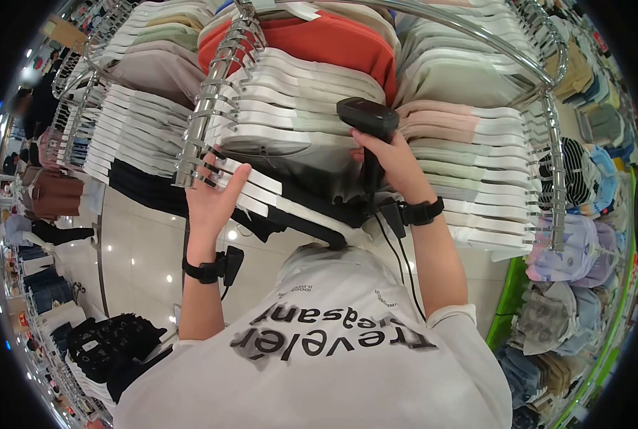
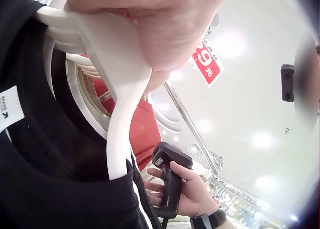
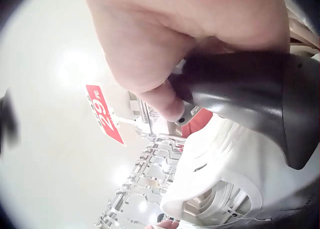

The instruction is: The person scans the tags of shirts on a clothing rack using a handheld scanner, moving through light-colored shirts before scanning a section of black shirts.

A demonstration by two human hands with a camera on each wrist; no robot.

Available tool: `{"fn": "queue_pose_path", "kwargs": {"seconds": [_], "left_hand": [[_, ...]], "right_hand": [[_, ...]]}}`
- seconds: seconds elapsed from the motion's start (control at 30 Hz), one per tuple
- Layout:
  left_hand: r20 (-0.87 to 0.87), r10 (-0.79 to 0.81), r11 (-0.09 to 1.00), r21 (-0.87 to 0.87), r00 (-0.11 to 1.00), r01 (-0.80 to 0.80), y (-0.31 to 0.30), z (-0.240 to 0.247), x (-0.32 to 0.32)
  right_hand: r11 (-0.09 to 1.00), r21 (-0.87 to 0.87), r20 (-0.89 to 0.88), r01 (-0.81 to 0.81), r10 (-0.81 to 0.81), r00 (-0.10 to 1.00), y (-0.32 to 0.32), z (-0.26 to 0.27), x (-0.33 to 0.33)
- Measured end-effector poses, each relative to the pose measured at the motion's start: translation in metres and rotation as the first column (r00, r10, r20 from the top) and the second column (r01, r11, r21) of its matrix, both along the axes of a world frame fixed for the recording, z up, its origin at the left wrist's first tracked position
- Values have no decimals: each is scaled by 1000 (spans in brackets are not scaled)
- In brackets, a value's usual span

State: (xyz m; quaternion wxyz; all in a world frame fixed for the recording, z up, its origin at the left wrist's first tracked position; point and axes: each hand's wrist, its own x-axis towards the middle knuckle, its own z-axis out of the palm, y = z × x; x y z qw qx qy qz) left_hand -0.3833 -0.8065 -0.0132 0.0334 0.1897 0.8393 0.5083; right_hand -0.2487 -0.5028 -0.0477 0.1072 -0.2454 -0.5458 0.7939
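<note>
Holding the scanner [image 1: 367, 118]: that's your right hand [image 1: 394, 161], fingers wrapped tight round its black handle, the head up top and facing the clothes.
Right wrist: strap [image 1: 420, 212] on, cable running down your forearm.
On the hangers: your left hand [image 1: 215, 187], fingers laid over a white hanger [image 2: 122, 113] with the thumb on its near side. It looks like a pinch, though the wrist view is too close to be sure.
White hanger: it carries a black top [image 2: 60, 189] with a small label at the neck, and it hangs at the near end of the row, close to the scanner's handle.
Rail [image 1: 208, 100]: chrome, running away from you, packed with hanger hooks.
White tops [image 1: 290, 100]: pressed tight behind the black one, right under the scanner's head.
Orange-red tops [image 1: 319, 43]: further back on the rack.
Price sign [image 2: 206, 63]: red, up above the rail, a 9 readable on it.
Shop floor [image 1: 140, 236]: pale and glossy off to your left, more racks beyond.
</note>
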Motion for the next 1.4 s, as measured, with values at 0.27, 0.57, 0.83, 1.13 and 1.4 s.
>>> {"fn": "queue_pose_path", "kwargs": {"seconds": [0.27,0.57,0.83,1.13,1.4], "left_hand": [[-24,-10,998,56,1000,11,-7,-11,-4],[-16,44,999,26,999,-44,1,-9,-1],[-24,69,994,83,997,-67,14,-5,1],[-47,90,993,75,995,-87,17,-5,3],[-75,93,977,197,993,-77,20,-4,5]], "right_hand": [[1000,-19,-8,9,-10,1000,3,-8,-8],[994,110,-21,2,1,1000,-11,-10,6],[992,122,2,-36,36,999,-32,2,45],[987,118,38,107,-112,993,-33,25,98],[963,203,93,180,-202,975,-41,29,124]]}}
